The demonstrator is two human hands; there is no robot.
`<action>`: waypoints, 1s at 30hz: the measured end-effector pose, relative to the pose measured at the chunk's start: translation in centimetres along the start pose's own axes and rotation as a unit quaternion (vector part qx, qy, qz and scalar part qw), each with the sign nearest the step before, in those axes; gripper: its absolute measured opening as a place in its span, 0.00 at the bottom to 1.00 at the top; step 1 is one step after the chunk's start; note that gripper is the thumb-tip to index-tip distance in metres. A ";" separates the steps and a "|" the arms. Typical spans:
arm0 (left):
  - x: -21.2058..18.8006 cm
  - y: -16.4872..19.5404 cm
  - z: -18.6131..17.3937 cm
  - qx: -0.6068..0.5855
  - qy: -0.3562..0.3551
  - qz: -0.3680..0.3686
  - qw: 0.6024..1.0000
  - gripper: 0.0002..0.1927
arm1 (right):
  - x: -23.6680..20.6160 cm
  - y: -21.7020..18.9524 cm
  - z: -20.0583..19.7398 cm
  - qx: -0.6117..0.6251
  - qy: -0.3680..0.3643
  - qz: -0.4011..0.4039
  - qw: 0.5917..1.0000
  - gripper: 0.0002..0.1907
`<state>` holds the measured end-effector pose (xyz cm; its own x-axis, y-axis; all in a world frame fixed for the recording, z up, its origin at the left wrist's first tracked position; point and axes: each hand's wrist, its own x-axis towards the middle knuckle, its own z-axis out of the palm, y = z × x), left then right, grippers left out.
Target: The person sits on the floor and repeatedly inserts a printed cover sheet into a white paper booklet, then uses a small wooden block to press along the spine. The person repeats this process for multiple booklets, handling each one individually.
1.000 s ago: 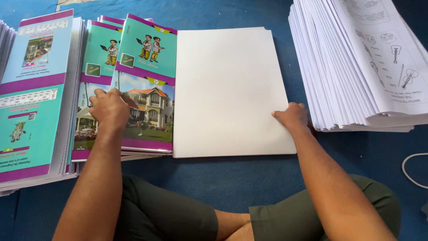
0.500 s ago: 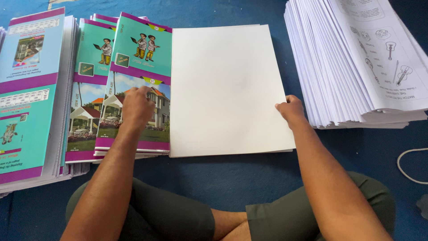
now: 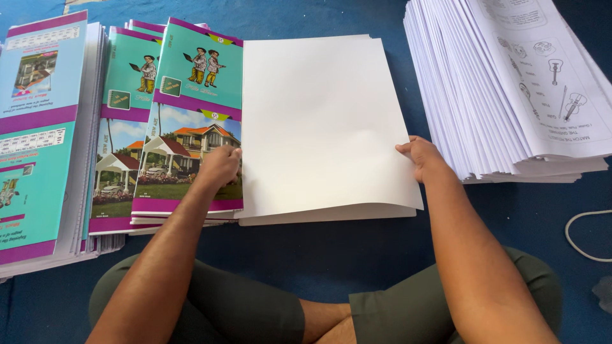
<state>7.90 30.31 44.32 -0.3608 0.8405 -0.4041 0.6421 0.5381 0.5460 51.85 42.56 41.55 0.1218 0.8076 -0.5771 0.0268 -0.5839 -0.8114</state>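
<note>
I sit cross-legged on a blue floor. A stack of blank white sheets (image 3: 319,121) lies in front of me. My right hand (image 3: 421,156) pinches the top sheet's right edge, thumb on top. A printed cover (image 3: 191,127), teal and purple with a house picture, lies just left of the white stack, its right edge touching it. My left hand (image 3: 220,167) rests on that cover with fingers curled at its right edge, next to the white sheets. More covers of the same kind lie fanned beneath it.
A tall pile of teal and purple booklets (image 3: 38,140) stands at the far left. A thick pile of printed worksheets (image 3: 510,95) rises at the right. A white cable (image 3: 583,236) loops on the floor at the right edge.
My left hand has slid to the right with the top cover, bringing its edge up against the white sheets. My right hand has stayed on the white stack's right edge.
</note>
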 end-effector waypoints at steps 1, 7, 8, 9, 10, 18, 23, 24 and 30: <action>-0.2 0.2 0.0 0.010 0.004 0.002 1.000 0.23 | 0.0 -0.1 -0.1 -0.004 -0.002 -0.004 1.000 0.18; -0.9 -0.3 -0.1 0.108 0.043 -0.011 0.993 0.21 | -0.5 -0.3 -0.5 -0.056 0.020 -0.034 0.998 0.19; -0.9 -0.4 -0.2 0.119 0.041 -0.020 0.992 0.22 | -0.6 -0.4 -0.5 -0.057 0.021 -0.037 0.997 0.19; -0.9 -0.5 -0.3 0.130 0.038 -0.029 0.990 0.22 | -0.6 -0.5 -0.5 -0.058 0.022 -0.039 0.997 0.20; -0.9 -0.6 -0.4 0.138 0.037 -0.031 0.989 0.22 | -0.6 -0.5 -0.5 -0.047 0.018 -0.036 0.998 0.20; 0.5 -0.7 1.1 -0.049 -0.018 -0.030 0.998 0.24 | -0.4 -1.2 -0.7 0.020 -0.004 -0.017 1.000 0.21; 1.6 -1.3 2.1 -0.192 -0.023 -0.006 0.981 0.17 | -1.4 -1.5 -0.5 -0.043 0.019 -0.020 0.999 0.25; 1.5 -1.4 2.3 -0.206 -0.016 0.006 0.978 0.17 | -1.6 -1.6 -0.5 -0.060 0.023 -0.025 0.998 0.26; 0.5 0.1 3.2 -0.240 0.005 0.021 0.970 0.29 | -3.5 -2.4 -0.2 -0.252 0.045 -0.112 0.960 0.32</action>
<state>9.92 30.54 41.84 -0.3485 0.8619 -0.3685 0.2677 0.4683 0.8421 51.52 41.08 45.55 0.1423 0.9202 -0.3646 0.5371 -0.3812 -0.7525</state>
